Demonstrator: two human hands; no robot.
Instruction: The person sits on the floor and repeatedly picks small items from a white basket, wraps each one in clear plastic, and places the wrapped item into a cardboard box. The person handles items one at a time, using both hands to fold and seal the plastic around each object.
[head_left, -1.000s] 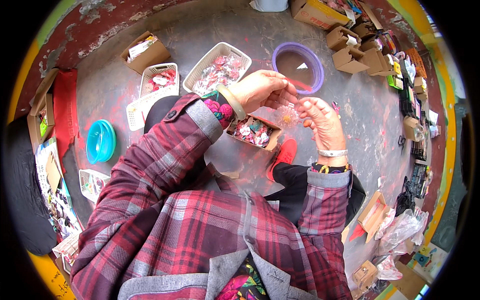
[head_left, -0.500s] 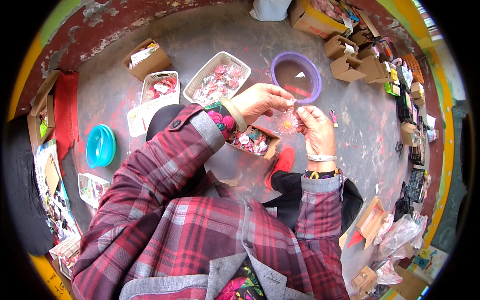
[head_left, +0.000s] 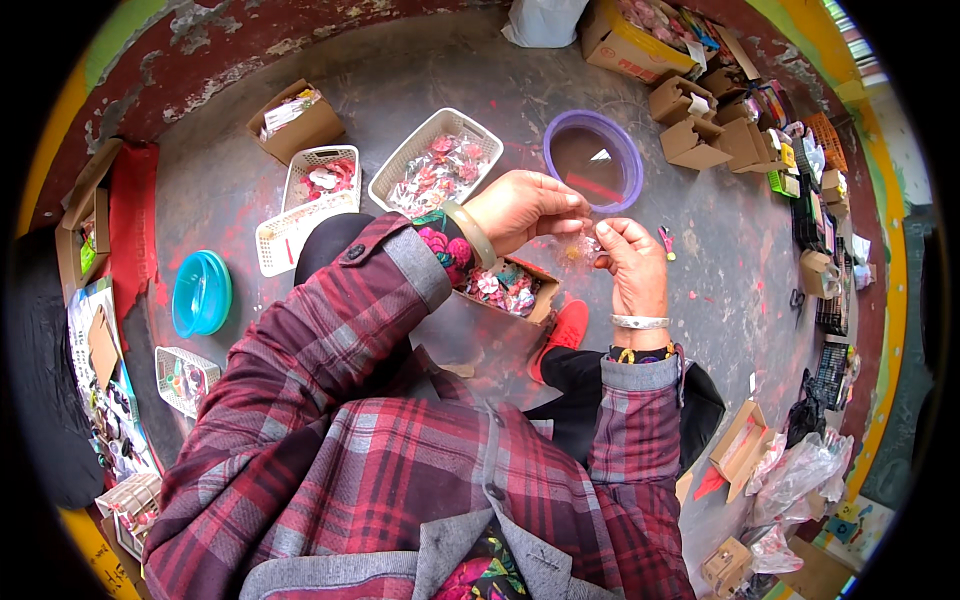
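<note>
In front of me, above a cardboard box, hangs a small clear plastic packet [head_left: 577, 250] with something pinkish and yellow in it, perhaps a flower. My right hand [head_left: 636, 268] pinches its right edge between thumb and fingers. The fingers of my left hand [head_left: 525, 208] are closed at its upper edge, palm side turned away. Exactly what the fingertips grip there is too small to make out fully. Just below my hands, the open cardboard box [head_left: 540, 300] holds many small red, pink and white pieces [head_left: 500, 287].
Beyond my left hand stands a white basket [head_left: 383, 180] of wrapped pink pieces, beside smaller white baskets [head_left: 275, 250]. A purple basin [head_left: 634, 165] sits ahead. Teal basins [head_left: 202, 293] are at left. Cardboard boxes [head_left: 690, 143] and black crates [head_left: 830, 370] line the right wall.
My left fingers have closed in lower over the packet's top edge. The packet looks more crumpled and tilted, and its flower-like middle shows less clearly. My right hand has barely shifted.
</note>
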